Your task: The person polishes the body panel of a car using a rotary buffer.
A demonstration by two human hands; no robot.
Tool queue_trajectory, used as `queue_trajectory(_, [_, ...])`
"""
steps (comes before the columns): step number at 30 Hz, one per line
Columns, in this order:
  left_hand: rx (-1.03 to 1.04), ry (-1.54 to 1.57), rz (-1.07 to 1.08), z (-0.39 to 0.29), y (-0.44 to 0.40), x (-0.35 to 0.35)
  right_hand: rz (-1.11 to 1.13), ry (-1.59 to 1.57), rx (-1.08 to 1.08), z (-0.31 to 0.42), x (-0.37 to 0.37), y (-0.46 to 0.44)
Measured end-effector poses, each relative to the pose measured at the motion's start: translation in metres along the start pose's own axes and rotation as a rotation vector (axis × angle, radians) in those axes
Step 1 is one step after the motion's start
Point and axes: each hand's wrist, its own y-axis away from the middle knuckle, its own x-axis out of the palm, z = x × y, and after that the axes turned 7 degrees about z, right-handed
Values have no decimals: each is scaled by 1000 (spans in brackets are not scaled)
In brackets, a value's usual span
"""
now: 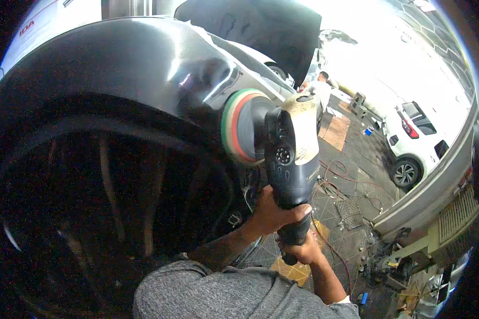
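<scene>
A black and cream car polisher (292, 175) stands upright in front of me, its round pad (233, 125) layered in green, cream and red. The pad's face lies against the front end of a glossy black car fender (127, 64); its exact contact is hidden behind the pad. My left hand (274, 211) is closed around the lower body of the polisher, thumb across the front. Below it, my right hand (304, 250) grips the end of the handle. Under the fender's arch sits a dark spoked wheel (127, 181), mostly in shadow.
A raised black hood (261, 37) stands behind the fender. Another person (319, 87) is farther back. Red hoses (332, 178) trail over the tiled floor, near cardboard (335, 133). To the right are a white car (418, 138) and a beige machine (447, 223).
</scene>
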Motion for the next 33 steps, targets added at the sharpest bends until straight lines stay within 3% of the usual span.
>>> queue_trajectory(8, [-178,188,77,42,-17,1,-78,-58,86,-15,9,-2])
queue_trajectory(10, [-135,231,74,45,-17,-1,-121,-127,56,-17,12,-3])
queue_trajectory(16, [72,165,57,12,-18,-9,-74,177,-131,28,16,-11])
queue_trajectory(19, [33,164,104,13,-15,-12,-66,269,-191,38,13,-10])
queue_trajectory(25, [59,87,75,13,-17,-15,-66,212,-123,51,13,-7])
queue_trajectory(33, [-48,149,138,32,-10,-9,-88,134,-34,-9,21,-1])
